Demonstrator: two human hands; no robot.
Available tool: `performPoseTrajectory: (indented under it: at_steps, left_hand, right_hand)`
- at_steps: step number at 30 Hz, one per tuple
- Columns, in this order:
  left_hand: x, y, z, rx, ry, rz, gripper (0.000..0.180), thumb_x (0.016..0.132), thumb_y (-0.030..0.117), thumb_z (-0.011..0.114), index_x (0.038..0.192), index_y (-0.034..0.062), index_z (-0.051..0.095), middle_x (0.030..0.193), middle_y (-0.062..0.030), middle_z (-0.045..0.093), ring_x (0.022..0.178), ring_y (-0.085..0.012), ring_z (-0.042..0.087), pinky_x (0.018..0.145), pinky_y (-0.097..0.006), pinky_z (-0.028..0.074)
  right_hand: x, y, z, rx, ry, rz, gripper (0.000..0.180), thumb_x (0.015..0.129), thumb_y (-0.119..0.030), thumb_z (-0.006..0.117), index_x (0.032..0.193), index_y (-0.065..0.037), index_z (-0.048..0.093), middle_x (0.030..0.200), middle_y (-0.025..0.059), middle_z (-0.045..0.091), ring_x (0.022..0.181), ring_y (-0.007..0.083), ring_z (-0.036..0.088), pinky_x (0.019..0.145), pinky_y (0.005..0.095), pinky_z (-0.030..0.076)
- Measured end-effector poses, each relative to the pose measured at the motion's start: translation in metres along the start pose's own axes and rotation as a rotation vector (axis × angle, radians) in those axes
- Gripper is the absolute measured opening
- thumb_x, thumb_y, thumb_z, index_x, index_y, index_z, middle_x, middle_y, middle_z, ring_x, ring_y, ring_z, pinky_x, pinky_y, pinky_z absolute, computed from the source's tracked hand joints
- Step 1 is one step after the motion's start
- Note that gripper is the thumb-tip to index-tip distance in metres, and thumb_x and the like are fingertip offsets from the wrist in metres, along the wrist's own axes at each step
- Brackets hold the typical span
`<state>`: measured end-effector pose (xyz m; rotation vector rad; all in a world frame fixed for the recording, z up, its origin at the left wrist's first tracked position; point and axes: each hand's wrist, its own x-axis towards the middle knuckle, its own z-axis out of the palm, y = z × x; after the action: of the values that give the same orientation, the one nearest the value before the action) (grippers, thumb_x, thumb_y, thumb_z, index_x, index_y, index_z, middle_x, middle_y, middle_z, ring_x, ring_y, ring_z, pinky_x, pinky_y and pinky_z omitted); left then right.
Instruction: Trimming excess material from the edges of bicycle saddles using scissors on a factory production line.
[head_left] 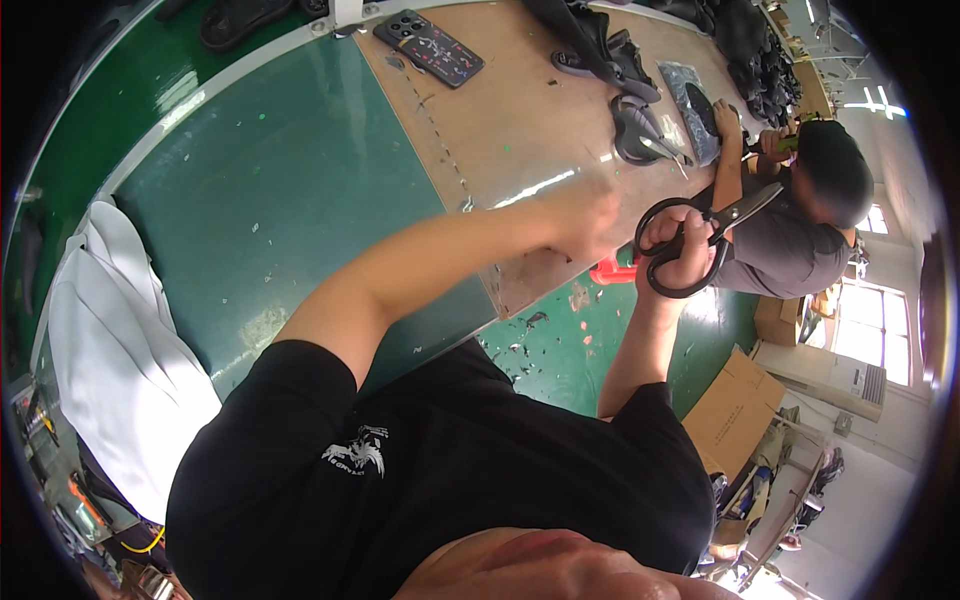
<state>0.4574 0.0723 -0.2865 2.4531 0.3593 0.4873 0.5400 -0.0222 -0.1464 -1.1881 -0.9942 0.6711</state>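
Observation:
Black-handled scissors are in my right hand, off the table's front edge. Their large loops surround my fingers and thumb, and the blades point up and to the right. My left hand hovers over the brown board, close to the scissors but apart from them. Motion smears its fingers, so whether it holds anything cannot be made out. Beyond my hands, a dark moulded piece lies on the board beside a shiny pointed tool.
To the right a person in a dark shirt works at the same table, one hand by a clear plastic bag. A phone lies at the far side. White cloth drapes at left. Something red shows below the edge; scraps litter the floor.

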Motion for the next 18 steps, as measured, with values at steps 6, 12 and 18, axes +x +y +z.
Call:
performPoseTrajectory:
  at_steps: [6,12,18]
  left_hand:
    - [0.005,0.023,0.011,-0.372,-0.058,0.45,0.031,0.098,0.031,0.064,0.105,0.0017,0.073,0.123,-0.0162,0.069,0.122,-0.0339,0.061,0.105,-0.046,0.049]
    - [0.024,-0.106,-0.077,0.414,0.444,-0.327,0.061,0.099,0.047,0.06,0.133,-0.0034,0.061,0.15,-0.0248,0.052,0.135,-0.0418,0.054,0.115,-0.051,0.042]
    - [0.001,-0.066,-0.03,0.398,0.189,-0.057,0.079,0.097,0.057,0.059,0.142,-0.0077,0.055,0.155,-0.0303,0.045,0.144,-0.0461,0.044,0.123,-0.051,0.033]
  right_hand:
    - [-0.008,-0.026,-0.016,-0.051,-0.035,-0.113,0.034,0.102,-0.031,0.054,0.087,-0.002,0.063,0.067,0.0041,0.047,0.057,0.0163,0.047,0.05,0.0297,0.037]
    - [-0.022,-0.011,0.002,-0.058,-0.043,-0.05,0.034,0.101,-0.026,0.058,0.076,-0.003,0.059,0.064,0.0056,0.051,0.055,0.0162,0.049,0.048,0.0292,0.039]
    - [-0.035,-0.013,0.008,-0.254,-0.066,-0.079,0.034,0.098,-0.025,0.061,0.075,-0.001,0.057,0.066,0.01,0.055,0.056,0.0176,0.052,0.051,0.0301,0.042]
